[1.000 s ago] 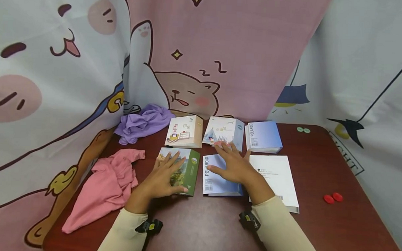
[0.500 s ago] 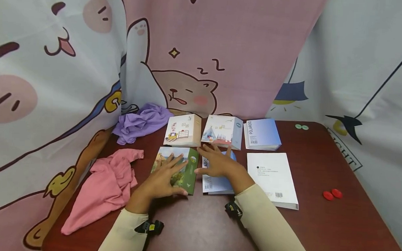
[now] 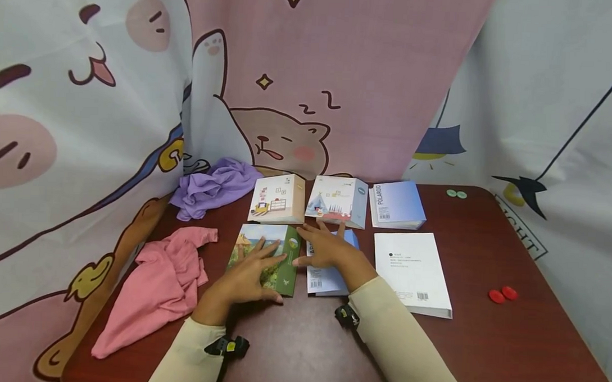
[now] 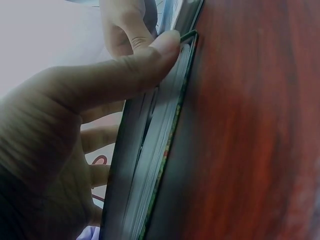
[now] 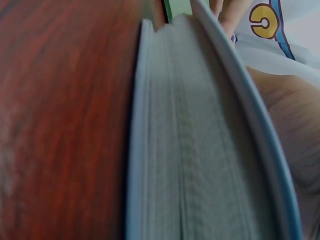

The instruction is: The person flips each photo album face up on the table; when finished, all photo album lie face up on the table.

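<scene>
My left hand rests with spread fingers on the green landscape-covered album. In the left wrist view, the thumb lies across the lower edge at the corner of this album. My right hand spreads over the blue album marked POLAROID, covering its upper part. Its fingertips reach the green album's right edge, by the spine. The right wrist view looks along the blue album's page edges, with part of the hand behind the raised cover edge.
Behind stand a cream album, a tent-picture album and another blue album. A white album lies right. Pink cloth and purple cloth lie left. Red discs and green discs sit right.
My right hand has moved left, from between the blue and white albums to the gap beside the green album. The left hand has stayed on the green album. The albums look unmoved.
</scene>
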The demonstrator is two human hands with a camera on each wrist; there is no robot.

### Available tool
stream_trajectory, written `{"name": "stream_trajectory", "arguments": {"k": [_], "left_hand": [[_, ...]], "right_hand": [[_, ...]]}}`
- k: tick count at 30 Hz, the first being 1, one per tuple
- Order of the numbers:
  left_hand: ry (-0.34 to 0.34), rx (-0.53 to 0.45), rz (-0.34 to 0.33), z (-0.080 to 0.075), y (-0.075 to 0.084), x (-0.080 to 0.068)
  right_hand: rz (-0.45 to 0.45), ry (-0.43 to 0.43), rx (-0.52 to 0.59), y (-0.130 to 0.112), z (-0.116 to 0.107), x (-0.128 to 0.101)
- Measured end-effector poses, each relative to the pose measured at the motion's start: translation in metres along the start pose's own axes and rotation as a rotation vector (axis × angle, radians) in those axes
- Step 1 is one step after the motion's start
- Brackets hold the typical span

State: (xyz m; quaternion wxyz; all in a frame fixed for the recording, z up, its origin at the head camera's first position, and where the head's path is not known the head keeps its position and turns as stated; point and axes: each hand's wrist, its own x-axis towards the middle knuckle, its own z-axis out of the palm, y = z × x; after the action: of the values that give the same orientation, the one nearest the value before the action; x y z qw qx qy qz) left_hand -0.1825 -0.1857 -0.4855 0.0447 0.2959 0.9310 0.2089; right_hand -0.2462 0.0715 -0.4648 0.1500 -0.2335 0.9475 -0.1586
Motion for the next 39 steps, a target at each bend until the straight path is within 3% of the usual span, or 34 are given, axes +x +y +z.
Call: {"name": "stream_trajectory", "arguments": {"k": [8, 24, 33, 39], "left_hand": [[-0.012, 0.003, -0.009, 0.0, 0.0, 0.001], [0.033, -0.024, 0.028, 0.0, -0.003, 0.0], [0.124, -0.176, 0.092, -0.001, -0.008, -0.002], [0.242, -0.272, 0.196, -0.004, -0.014, -0.003]], "right_hand": [[-0.005, -0.002, 0.021, 0.0, 0.003, 0.006], [-0.027, 0.02, 0.036, 0.002, 0.008, 0.012], [-0.144, 0.131, 0.126, 0.008, 0.004, 0.006], [-0.248, 0.214, 0.324, 0.015, 0.002, 0.003]]}}
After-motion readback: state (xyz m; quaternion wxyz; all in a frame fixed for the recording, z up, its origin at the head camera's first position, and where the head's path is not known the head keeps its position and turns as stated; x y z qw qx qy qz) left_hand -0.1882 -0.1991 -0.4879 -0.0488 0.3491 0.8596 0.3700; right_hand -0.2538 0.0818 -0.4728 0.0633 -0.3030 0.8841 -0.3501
